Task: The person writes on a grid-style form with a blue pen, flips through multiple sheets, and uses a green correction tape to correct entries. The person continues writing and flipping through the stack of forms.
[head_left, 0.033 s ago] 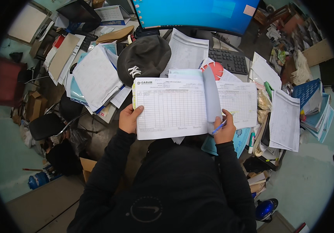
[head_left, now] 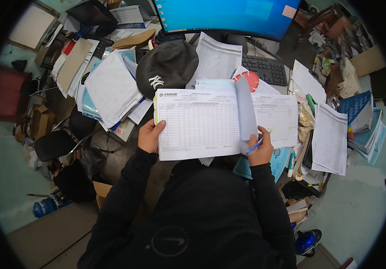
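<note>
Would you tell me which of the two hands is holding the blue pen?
The right hand holds the blue pen at the ledger's lifted page; the left hand grips only its edge.

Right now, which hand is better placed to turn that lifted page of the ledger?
Probably the right. The right hand sits at the foot of the lifted page with a blue pen in its fingers, while the left hand grips the ledger at its far left edge.

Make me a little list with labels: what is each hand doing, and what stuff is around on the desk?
Left hand: grips the left edge of the open white ruled ledger book.
Right hand: holds a blue pen and lifts a grey page of the book.
Behind book: dark cap, black keyboard, blue-lit monitor.
Sides: loose paper stacks.
</note>
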A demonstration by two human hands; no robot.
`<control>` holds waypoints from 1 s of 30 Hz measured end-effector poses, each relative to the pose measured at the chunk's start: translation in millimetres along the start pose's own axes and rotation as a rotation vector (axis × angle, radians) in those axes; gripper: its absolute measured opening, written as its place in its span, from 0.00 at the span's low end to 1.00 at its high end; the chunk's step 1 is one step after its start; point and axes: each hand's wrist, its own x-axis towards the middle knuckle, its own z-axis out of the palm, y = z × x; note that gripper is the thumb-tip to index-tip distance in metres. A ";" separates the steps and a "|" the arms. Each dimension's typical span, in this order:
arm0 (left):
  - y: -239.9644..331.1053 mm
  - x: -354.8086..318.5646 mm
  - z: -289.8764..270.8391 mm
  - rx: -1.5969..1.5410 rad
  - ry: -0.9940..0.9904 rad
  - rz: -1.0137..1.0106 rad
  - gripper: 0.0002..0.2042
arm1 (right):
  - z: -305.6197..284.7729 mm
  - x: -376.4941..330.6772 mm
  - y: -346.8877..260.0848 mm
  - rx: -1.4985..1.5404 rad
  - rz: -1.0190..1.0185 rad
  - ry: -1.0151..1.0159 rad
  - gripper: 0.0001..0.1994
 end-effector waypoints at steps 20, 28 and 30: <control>-2.7 11.3 -2.8 -0.042 0.026 0.002 0.16 | 6.3 4.8 20.7 0.086 0.039 0.041 0.16; -2.5 13.1 -3.0 -0.044 0.021 -0.002 0.16 | 4.5 3.5 18.3 0.024 -0.013 0.030 0.15; -2.8 14.0 -3.5 -0.043 0.014 0.000 0.16 | 4.8 3.1 16.5 0.035 0.000 0.042 0.15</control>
